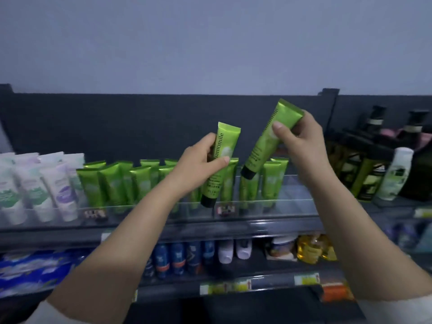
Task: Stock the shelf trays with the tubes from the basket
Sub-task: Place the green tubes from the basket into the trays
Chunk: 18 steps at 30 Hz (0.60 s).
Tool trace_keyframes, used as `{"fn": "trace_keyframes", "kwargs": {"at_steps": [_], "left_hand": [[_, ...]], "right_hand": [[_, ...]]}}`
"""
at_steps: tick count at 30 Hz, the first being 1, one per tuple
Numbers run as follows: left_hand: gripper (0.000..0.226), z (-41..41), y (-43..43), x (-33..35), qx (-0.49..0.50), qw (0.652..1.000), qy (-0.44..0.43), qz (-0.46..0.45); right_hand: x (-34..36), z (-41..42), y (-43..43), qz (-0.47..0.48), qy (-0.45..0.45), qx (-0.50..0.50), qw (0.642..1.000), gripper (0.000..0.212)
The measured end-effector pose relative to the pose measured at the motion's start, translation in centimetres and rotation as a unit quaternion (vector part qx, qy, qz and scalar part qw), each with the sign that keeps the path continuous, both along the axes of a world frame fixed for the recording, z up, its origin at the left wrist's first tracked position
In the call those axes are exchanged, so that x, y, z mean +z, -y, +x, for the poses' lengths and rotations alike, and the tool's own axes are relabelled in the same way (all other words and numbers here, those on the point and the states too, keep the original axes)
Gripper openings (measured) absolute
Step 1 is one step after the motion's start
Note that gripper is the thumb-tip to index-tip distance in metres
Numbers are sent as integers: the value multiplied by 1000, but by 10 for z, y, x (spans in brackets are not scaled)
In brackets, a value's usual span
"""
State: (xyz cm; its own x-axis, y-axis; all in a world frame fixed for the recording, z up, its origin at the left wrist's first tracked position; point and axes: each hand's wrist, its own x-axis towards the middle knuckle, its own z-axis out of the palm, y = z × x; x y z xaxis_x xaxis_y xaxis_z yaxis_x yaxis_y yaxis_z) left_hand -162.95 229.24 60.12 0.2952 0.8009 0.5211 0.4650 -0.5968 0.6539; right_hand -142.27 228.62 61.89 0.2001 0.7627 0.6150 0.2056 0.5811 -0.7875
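Left hand (198,164) pinched a glossy green tube (230,139), black cap at 6 o'clock; right hand (301,141) gripped a second tube (264,141), cap at 7 o'clock.

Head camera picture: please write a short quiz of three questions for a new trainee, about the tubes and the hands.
1. True or false: the left grip holds a green tube with its black cap pointing down.
2. What stands to the left of the row of green tubes in the clear tray? A white tubes; B blue cans; C brown bottles.
3. How many tubes does the right grip hold?
Key: 1 true; 2 A; 3 one, the tilted tube.
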Motion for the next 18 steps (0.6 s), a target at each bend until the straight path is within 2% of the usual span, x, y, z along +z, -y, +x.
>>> {"fn": "trace_keyframes", "kwargs": {"at_steps": [4, 7, 12, 15, 18], "left_hand": [[19, 77, -9, 3, -19, 1000, 10, 7], [25, 123, -13, 2, -31, 999, 8, 3], [28, 175, -22, 0, -33, 999, 13, -15], [26, 194, -31, -4, -23, 999, 25, -17], [33, 203, -41, -11, -7, 999, 35, -24]], "right_hand": [[0, 71, -5, -1, 6, -20, 1000, 18], [-6, 115, -12, -4, 15, -51, 999, 14], [-26, 164, -34, -15, 70, -104, 992, 11], [-44, 173, -53, -45, 72, -89, 992, 15], [-61, 168, -69, -80, 34, -38, 995, 21]]}}
